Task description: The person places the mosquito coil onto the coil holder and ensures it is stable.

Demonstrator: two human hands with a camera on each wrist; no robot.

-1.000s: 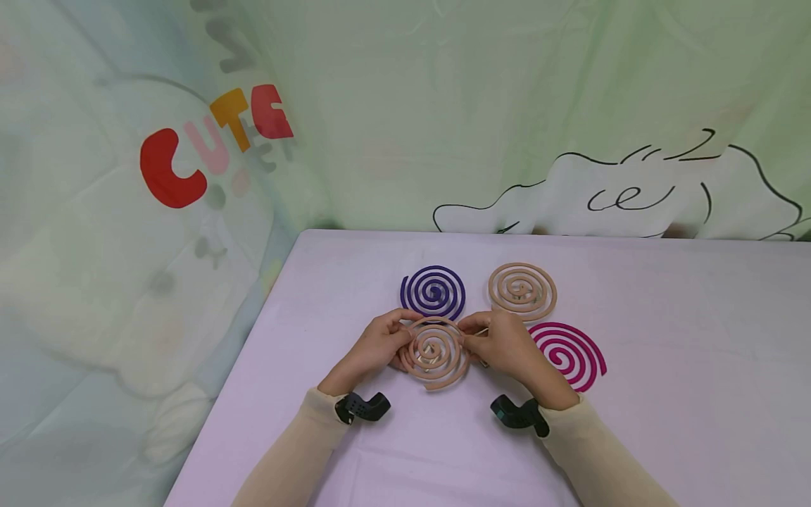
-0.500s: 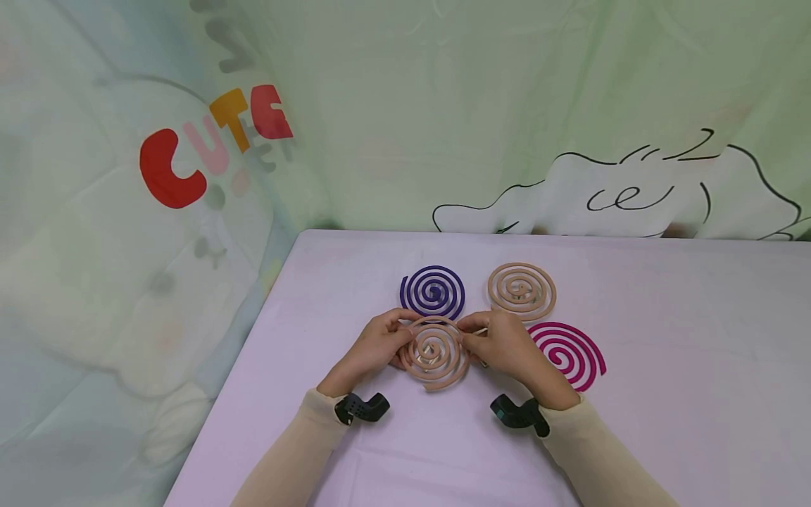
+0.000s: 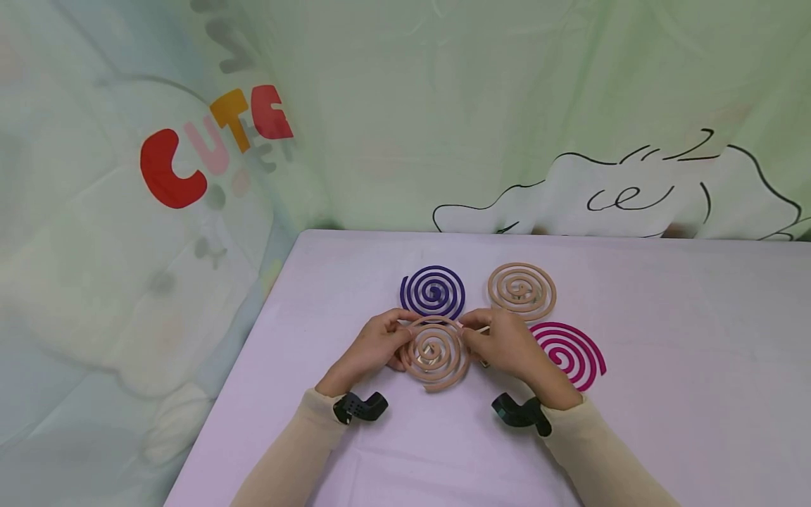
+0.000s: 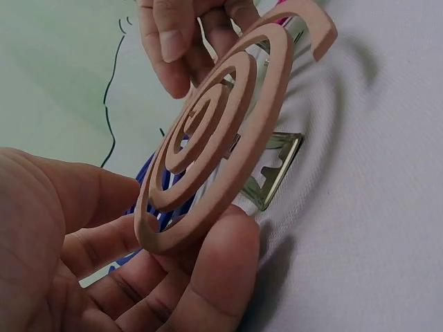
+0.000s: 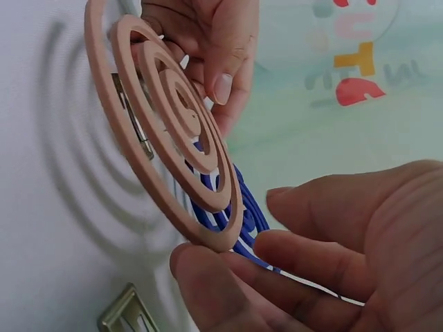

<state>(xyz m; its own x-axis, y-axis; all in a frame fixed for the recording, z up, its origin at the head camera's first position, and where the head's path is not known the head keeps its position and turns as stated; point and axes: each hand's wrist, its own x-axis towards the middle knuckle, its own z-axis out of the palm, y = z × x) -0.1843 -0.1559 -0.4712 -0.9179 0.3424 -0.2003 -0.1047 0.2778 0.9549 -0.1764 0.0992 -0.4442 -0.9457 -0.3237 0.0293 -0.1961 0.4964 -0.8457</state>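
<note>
A tan mosquito coil (image 3: 443, 373) is raised above the white cloth, casting a spiral shadow in both wrist views. My left hand (image 3: 380, 341) pinches its rim, the thumb (image 4: 225, 259) on the table side. My right hand (image 3: 507, 345) is at the opposite rim; in the right wrist view its thumb (image 5: 208, 283) lies right at the coil's edge, while the forefinger (image 5: 311, 207) stands apart from it. Beneath the coil a small metal stand (image 4: 277, 173) lies on the cloth. Another metal stand (image 5: 128, 311) lies near my right hand.
Behind the held coil lies a dark blue mosquito coil (image 3: 434, 292), with another tan coil (image 3: 522, 289) to its right. A magenta coil (image 3: 570, 352) is partly covered by the right forearm. Printed curtains (image 3: 405, 141) stand behind the table (image 3: 697, 387).
My right fingers have shifted slightly right and away from the coil's rim. The left hand and the held coil have barely moved.
</note>
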